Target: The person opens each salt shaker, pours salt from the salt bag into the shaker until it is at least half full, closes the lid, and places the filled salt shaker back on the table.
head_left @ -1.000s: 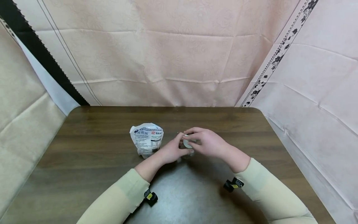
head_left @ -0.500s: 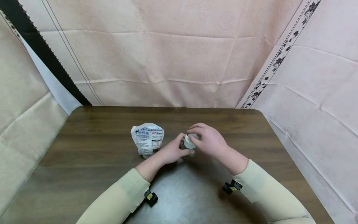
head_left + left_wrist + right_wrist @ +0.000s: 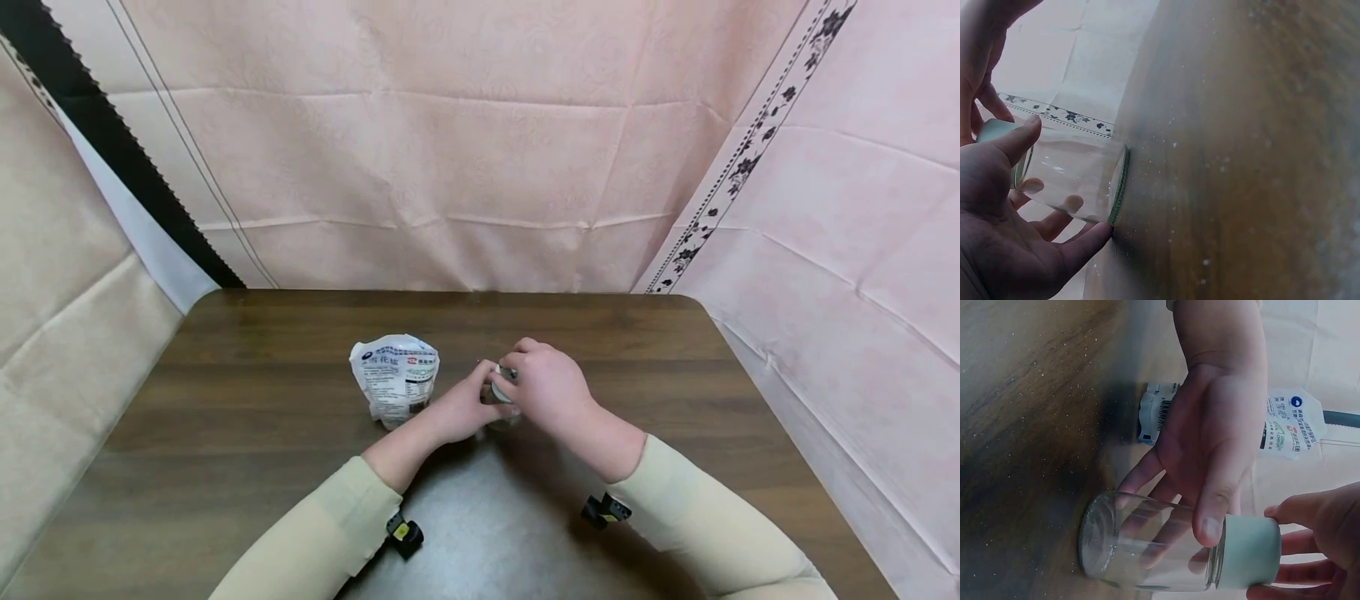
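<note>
A clear glass jar (image 3: 1147, 540) with a pale green lid (image 3: 1250, 553) stands upright on the wooden table. My left hand (image 3: 459, 408) grips the jar's body, its fingers showing through the glass in the right wrist view and its thumb near the neck. From above, my right hand (image 3: 553, 387) holds the lid with its fingertips spread around the rim. The lid sits on the jar's mouth; in the head view, both hands cover most of it. The left wrist view shows the jar's thick base touching the table.
A white printed bag (image 3: 396, 379) stands just left of the hands, close to my left forearm. The brown table (image 3: 247, 467) extends around them, with small pale specks on it. Light cloth (image 3: 450, 150) hangs behind and at both sides.
My right hand has turned on the lid, and its wrist has swung left toward me. More of the lid showed half a second ago. My left hand keeps its grip; the bag stays put.
</note>
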### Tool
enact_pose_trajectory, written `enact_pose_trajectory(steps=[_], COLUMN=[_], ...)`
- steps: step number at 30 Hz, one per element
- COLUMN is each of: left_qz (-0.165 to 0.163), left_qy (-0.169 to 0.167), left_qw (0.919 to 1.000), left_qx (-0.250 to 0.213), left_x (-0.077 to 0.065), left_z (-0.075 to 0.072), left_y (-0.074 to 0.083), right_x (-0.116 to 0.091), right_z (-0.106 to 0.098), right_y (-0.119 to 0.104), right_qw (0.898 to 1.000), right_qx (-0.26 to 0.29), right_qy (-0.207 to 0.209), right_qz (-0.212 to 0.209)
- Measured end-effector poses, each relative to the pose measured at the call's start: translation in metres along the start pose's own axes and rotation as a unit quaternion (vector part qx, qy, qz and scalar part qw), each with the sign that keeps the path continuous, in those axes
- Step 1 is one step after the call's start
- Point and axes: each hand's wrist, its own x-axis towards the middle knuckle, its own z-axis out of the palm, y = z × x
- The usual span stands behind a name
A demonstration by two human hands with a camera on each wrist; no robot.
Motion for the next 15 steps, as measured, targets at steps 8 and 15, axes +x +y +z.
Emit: enact_pose_trajectory(steps=[8, 15], left_qz=[-0.005, 0.022], left_qy=[-0.009, -0.013], left_qw=[0.9999, 0.9996], left_qx=[-0.003, -0.012], left_x=[0.001, 0.002], left_z=[-0.001, -0.002], left_y=[-0.001, -0.002], right_x=[-0.005, -0.012], right_z=[0.000, 0.006], right_y=[0.002, 0.011], right_qw=[1.000, 0.997], right_qx=[0.024, 0.061], right_qy=[-0.003, 0.008], right_qz=[-0.013, -0.046])
